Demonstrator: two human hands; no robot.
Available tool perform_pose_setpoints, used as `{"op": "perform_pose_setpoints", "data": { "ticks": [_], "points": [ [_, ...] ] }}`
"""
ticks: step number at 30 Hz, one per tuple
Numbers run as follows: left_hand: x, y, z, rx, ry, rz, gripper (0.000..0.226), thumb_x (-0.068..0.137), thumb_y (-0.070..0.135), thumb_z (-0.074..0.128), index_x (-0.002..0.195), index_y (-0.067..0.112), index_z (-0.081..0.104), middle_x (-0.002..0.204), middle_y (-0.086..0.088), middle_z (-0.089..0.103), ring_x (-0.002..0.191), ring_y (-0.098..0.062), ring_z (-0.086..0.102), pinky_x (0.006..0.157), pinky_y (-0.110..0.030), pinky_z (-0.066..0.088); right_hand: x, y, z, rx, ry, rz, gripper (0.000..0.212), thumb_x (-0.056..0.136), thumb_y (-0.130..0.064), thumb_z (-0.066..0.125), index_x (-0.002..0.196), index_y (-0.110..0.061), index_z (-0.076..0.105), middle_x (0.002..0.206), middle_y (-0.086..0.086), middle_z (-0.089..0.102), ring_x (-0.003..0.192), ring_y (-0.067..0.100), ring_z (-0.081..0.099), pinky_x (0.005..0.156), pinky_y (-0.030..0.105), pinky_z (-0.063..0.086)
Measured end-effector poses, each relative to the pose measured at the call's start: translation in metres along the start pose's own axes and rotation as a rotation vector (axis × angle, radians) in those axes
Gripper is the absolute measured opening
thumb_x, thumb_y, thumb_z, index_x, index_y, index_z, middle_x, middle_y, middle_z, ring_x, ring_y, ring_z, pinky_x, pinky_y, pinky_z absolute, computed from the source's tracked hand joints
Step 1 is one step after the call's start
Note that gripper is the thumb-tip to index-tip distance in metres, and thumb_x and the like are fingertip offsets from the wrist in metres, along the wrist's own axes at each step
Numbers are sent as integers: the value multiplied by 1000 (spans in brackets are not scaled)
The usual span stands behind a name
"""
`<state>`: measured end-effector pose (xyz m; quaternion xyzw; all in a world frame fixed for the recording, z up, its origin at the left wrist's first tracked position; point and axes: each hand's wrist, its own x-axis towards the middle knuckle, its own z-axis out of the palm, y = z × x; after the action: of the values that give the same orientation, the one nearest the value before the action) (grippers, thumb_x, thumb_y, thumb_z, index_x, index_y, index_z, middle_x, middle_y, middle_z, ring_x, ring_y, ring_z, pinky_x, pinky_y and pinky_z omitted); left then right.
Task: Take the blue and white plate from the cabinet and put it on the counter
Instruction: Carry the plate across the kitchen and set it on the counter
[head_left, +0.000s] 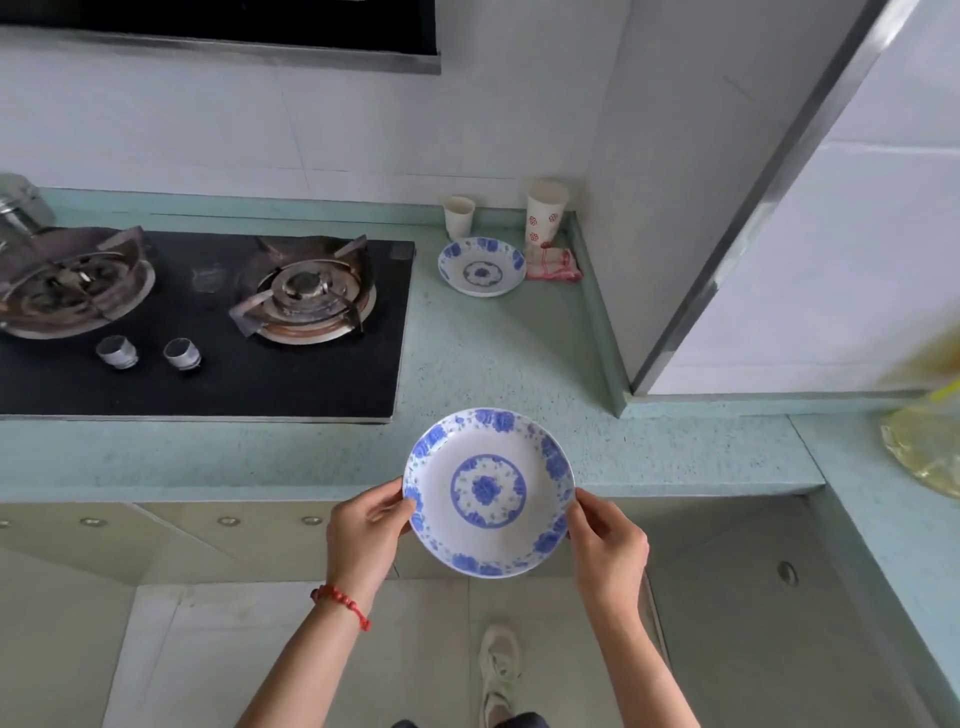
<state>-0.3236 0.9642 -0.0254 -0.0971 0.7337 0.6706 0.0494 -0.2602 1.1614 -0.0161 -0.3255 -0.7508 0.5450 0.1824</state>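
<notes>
A round blue and white plate with a flower ring in its middle is held level in front of me, over the front edge of the pale green counter. My left hand grips its left rim, thumb on top. Its right rim is pinched by my right hand. A second blue and white plate lies on the counter near the back corner. The cabinet fronts below the counter appear closed.
A black two-burner gas hob fills the counter's left part. Two paper cups and a folded red-and-white cloth stand by the back wall. A white wall block juts out at right. A yellowish plastic bag lies on the right counter.
</notes>
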Motion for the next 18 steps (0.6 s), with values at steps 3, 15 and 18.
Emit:
{"op": "perform_pose_setpoints", "data": {
  "ticks": [3,15,18],
  "points": [
    [25,2,21,-7,17,-16,34,77,-7,60,83,24,72,67,19,73,66,-3,69,54,-14,53,39,3,8,4,-31,9,22,79,-14,64,70,-34,69,65,5,69,68,25,66,63,35,50],
    [117,-6,86,40,83,-110,27,78,-7,61,101,6,67,62,21,71,67,-1,68,54,-12,53,167,23,46,-86,-152,40,19,82,-7,58,91,-17,71,67,4,67,65,22,65,58,35,53],
    [142,-10,92,34,88,-137,28,78,-7,61,103,5,66,70,15,72,68,0,68,55,-13,53,185,28,61,-103,-151,32,19,83,-8,58,92,-17,71,66,3,66,63,20,64,53,29,50]
  ]
}}
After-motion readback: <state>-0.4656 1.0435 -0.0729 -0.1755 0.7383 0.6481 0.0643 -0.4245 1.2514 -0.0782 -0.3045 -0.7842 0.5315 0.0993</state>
